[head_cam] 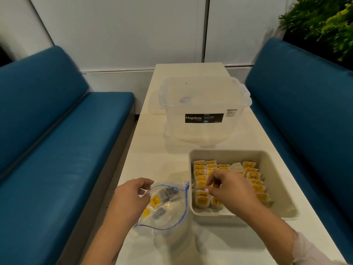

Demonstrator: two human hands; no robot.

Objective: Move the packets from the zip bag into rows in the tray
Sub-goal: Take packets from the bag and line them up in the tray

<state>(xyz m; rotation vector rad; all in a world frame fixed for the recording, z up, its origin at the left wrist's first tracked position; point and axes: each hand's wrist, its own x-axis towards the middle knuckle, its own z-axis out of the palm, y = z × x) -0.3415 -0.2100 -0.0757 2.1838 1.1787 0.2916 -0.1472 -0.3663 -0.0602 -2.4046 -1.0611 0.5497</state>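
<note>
The tray (275,165) sits on the white table (152,150), rows of yellow-labelled packets (202,200) filling it. Just left of the tray lies the zip bag (172,220) — the left hand (131,194) pinches its open rim. The right hand (229,190) hovers over the tray's rows, fingers curled — whether they hold anything I cannot tell.

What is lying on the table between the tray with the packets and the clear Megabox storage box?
Nothing: in the head view, the strip of white table between the tray and the Megabox storage box is bare.
</note>
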